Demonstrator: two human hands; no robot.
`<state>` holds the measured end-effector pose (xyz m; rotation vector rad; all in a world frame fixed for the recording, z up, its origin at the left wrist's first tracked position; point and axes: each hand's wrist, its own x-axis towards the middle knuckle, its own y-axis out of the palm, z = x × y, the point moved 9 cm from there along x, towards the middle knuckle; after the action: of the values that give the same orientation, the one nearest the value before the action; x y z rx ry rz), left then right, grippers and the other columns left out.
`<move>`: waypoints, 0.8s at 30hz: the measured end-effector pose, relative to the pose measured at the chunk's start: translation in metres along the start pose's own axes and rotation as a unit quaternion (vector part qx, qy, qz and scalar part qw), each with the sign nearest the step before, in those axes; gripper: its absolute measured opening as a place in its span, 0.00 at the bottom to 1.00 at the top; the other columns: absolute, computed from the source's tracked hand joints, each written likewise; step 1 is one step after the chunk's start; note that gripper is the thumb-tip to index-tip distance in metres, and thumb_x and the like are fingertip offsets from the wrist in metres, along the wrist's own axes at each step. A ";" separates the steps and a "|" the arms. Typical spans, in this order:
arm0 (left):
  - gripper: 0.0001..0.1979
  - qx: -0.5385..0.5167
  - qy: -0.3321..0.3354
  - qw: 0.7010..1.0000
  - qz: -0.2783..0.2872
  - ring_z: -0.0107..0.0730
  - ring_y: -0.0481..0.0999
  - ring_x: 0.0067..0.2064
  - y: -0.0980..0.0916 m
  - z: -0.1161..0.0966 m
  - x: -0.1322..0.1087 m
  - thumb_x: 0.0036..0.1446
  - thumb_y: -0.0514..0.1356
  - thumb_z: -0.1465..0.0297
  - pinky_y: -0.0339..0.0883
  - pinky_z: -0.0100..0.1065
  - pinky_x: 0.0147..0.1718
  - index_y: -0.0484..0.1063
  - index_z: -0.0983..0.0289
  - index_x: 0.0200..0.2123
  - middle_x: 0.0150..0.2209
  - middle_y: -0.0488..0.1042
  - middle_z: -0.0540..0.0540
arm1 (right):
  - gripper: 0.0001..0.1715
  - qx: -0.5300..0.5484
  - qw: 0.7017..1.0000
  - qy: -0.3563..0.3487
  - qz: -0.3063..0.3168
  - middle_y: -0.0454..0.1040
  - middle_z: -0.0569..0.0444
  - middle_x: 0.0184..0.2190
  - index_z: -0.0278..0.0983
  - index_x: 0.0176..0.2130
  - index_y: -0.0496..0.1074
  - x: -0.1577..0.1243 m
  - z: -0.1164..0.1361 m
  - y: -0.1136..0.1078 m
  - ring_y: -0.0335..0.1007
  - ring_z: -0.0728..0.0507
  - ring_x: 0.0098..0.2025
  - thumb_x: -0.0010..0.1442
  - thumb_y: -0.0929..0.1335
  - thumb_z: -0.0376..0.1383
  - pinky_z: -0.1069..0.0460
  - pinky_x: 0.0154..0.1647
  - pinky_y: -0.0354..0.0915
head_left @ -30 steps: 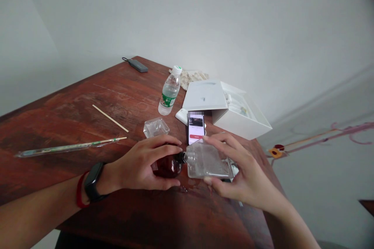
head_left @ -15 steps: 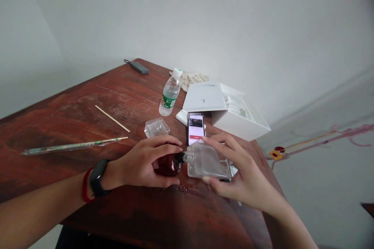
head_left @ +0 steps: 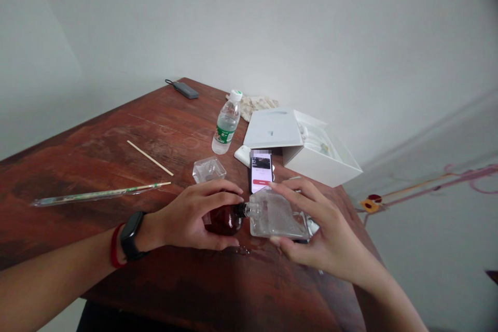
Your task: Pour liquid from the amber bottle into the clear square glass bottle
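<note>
My left hand point(head_left: 198, 212) is wrapped round a dark brown bottle point(head_left: 226, 221), which lies tilted with its neck to the right. My right hand point(head_left: 315, 220) grips a clear flat bottle point(head_left: 276, 218) by its sides, its threaded neck to the left. The two necks meet mouth to mouth; whether one sits inside the other I cannot tell. Small drops of liquid point(head_left: 243, 250) lie on the wood just below them. A phone point(head_left: 261, 172) with a lit screen lies behind the clear bottle. Behind my left fingers sits a piece of clear plastic packaging point(head_left: 209, 169).
On the wooden table point(head_left: 97, 150), a water bottle point(head_left: 224, 127) stands upright beside an open white box point(head_left: 319, 163). At left lie a bare wooden stick point(head_left: 150, 157) and a wrapped chopstick point(head_left: 101, 195). A grey device point(head_left: 185, 90) and a pale cloth point(head_left: 259, 106) are farther back.
Both hands keep their hold on the joined bottles. Only a very slight shift of the view and of the clear bottle shows.
</note>
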<state>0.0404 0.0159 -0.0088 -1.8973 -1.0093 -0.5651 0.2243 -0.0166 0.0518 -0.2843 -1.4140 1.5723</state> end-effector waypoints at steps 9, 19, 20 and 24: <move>0.32 0.002 -0.006 1.000 0.007 0.48 0.82 0.58 0.001 -0.001 0.000 0.60 0.76 0.58 0.80 0.44 0.56 0.71 0.58 0.62 0.60 0.77 0.64 | 0.38 -0.018 1.000 -0.010 -0.006 0.77 0.46 0.56 0.45 0.67 0.71 -0.001 0.004 -0.003 0.77 0.35 0.59 0.60 0.75 0.40 0.41 0.55 0.77; 0.32 0.009 0.009 1.000 0.011 0.47 0.82 0.58 0.002 -0.002 0.001 0.59 0.76 0.57 0.79 0.43 0.57 0.71 0.60 0.61 0.59 0.77 0.64 | 0.38 -0.018 1.000 -0.013 -0.007 0.76 0.47 0.56 0.46 0.67 0.71 -0.002 0.005 -0.003 0.78 0.36 0.58 0.59 0.75 0.38 0.42 0.53 0.77; 0.32 0.009 0.009 1.000 0.012 0.47 0.82 0.58 0.002 -0.002 0.001 0.59 0.76 0.57 0.79 0.42 0.57 0.71 0.61 0.61 0.59 0.77 0.64 | 0.39 -0.018 1.000 -0.012 -0.008 0.77 0.47 0.56 0.47 0.67 0.71 -0.002 0.005 -0.003 0.77 0.35 0.59 0.59 0.75 0.38 0.42 0.53 0.77; 0.32 0.003 0.008 1.000 0.010 0.47 0.82 0.58 0.002 -0.002 0.001 0.58 0.77 0.57 0.78 0.43 0.57 0.71 0.60 0.61 0.60 0.77 0.64 | 0.38 -0.016 1.000 -0.007 -0.013 0.77 0.47 0.56 0.47 0.67 0.71 -0.001 0.006 -0.004 0.78 0.34 0.59 0.59 0.75 0.39 0.40 0.54 0.77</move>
<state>0.0423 0.0140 -0.0079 -1.8931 -0.9808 -0.5641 0.2225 -0.0221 0.0562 -0.2751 -1.4494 1.5341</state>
